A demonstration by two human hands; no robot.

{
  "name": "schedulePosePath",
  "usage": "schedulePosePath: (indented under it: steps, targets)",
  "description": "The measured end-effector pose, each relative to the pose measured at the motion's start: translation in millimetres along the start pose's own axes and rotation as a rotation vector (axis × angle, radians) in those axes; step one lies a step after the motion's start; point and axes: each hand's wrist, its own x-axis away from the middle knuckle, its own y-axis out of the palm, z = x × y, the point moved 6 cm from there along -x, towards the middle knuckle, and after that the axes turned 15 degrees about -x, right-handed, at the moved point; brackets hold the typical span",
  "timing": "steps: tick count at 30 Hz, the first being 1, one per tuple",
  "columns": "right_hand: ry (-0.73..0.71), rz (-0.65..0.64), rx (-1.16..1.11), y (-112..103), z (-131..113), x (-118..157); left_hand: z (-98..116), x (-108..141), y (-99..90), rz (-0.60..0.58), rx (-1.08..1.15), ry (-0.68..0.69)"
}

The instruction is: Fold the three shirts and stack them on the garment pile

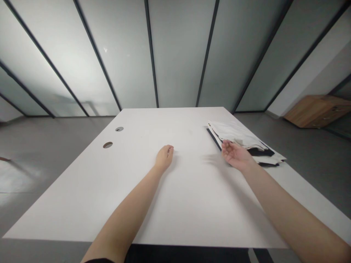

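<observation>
A stack of folded white and black cloths (233, 130), perhaps garments, lies on the right side of the white table (181, 204). My right hand (236, 156) is at the stack's near left edge, palm turned up, with loosely bent fingers apart and nothing in them. It hides part of the stack, and I cannot tell whether it touches the cloth. Over the middle of the table, my left hand (164, 157) is curled closed with nothing visible in it, well to the left of the stack.
Two round holes, a farther one (119, 129) and a nearer one (108, 145), mark the tabletop's left side. Frosted glass panels (178, 54) stand beyond the table. A wooden cabinet (315, 109) is on the grey floor at the far right.
</observation>
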Motion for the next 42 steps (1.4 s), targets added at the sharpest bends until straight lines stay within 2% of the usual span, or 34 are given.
schedulePosePath:
  steps: [2,4,9,11,15,18,42]
  targets:
    - [-0.002,-0.057,0.098,13.5,25.6,2.2,2.3,0.6,-1.8,-0.012,-0.049,-0.004]
    - [-0.031,-0.156,0.320,30.4,55.1,4.6,4.4,1.6,-6.2,-0.009,-0.128,-0.003]
    - [-0.495,-0.529,1.227,82.8,117.0,16.2,5.7,5.2,-19.4,0.034,-0.320,0.010]
    - [-0.594,-0.590,1.513,90.4,137.9,17.5,3.0,7.5,-18.8,0.008,-0.394,-0.020]
    - [-0.517,-0.571,1.873,82.9,160.2,11.9,-4.0,13.4,-2.1,-0.211,-0.478,-0.074]
    - [-0.491,-0.581,1.938,78.1,162.3,11.0,-6.2,15.7,8.0,-0.317,-0.491,-0.068]
    - [-0.520,-0.594,1.909,74.9,161.5,6.0,-8.9,14.2,8.5,-0.291,-0.509,-0.051]
